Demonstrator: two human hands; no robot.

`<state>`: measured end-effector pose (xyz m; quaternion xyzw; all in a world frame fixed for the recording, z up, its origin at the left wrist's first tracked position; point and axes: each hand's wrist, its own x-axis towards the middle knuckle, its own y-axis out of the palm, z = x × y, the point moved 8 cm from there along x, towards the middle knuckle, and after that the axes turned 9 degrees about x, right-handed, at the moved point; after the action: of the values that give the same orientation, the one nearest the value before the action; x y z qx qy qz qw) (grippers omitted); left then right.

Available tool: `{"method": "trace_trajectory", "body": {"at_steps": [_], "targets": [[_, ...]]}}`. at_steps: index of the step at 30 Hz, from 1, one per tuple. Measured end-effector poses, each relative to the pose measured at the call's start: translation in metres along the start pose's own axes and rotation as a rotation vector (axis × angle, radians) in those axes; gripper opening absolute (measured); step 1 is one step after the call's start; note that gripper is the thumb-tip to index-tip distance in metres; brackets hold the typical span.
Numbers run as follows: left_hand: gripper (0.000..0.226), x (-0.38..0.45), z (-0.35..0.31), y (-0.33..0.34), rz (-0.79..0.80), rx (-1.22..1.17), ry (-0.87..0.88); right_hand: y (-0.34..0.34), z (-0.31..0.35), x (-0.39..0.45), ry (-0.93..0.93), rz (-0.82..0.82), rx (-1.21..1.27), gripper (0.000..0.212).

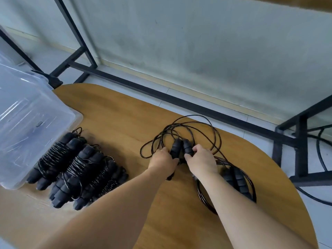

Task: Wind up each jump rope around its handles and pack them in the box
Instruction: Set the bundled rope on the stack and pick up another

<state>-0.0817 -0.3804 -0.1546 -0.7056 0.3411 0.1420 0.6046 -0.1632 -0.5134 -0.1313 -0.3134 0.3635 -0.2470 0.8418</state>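
A: Both hands have a grip on the pair of black ribbed foam handles (pixel 180 150); the left hand (pixel 163 159) curls round one, the right hand (pixel 201 159) round the other, side by side.

B: Risks?

A: The thin black loose cord (pixel 181 132) fans out beyond the grip in tangled loops; I'd judge it may knot or catch the other unwound rope (pixel 237 180) just right.

B: The box?

A: The clear plastic box (pixel 27 123) stands far left on the rounded wooden tabletop (pixel 116 114), wound black bundles (pixel 75 169) beside it.
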Motion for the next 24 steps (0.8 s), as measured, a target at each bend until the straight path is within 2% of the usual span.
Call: {"method": "trace_trajectory", "body": {"at_steps": [4,7,8,10,12,15,18,21,24], "targets": [[0.039,-0.001,-0.002,0.001,0.016,-0.059,-0.001,0.004,-0.006,0.006,0.006,0.014,-0.029,0.040],[0.027,-0.012,0.000,-0.006,0.059,-0.324,-0.028,0.002,-0.006,0.001,0.075,0.091,0.016,0.026],[0.023,-0.018,0.003,-0.009,0.082,-0.456,-0.045,0.000,-0.006,-0.003,0.115,0.122,0.121,0.025],[0.024,-0.033,0.008,-0.012,0.143,-0.714,-0.071,0.000,-0.009,-0.025,0.265,0.174,0.554,0.022],[0.024,-0.051,0.013,-0.024,0.173,-0.832,-0.050,0.004,-0.003,-0.055,0.384,0.240,0.932,0.015],[0.030,-0.078,0.026,-0.046,0.178,-0.863,-0.014,0.011,0.014,-0.089,0.352,0.332,1.101,0.011],[0.046,-0.103,0.034,-0.074,0.260,-0.900,0.115,0.005,0.035,-0.116,0.305,0.306,1.204,0.007],[0.036,-0.132,0.039,-0.106,0.385,-0.957,0.214,-0.007,0.065,-0.141,0.235,0.259,1.274,0.007],[0.039,-0.155,0.045,-0.136,0.455,-0.952,0.298,-0.017,0.096,-0.168,0.181,0.219,1.339,0.010]]}}
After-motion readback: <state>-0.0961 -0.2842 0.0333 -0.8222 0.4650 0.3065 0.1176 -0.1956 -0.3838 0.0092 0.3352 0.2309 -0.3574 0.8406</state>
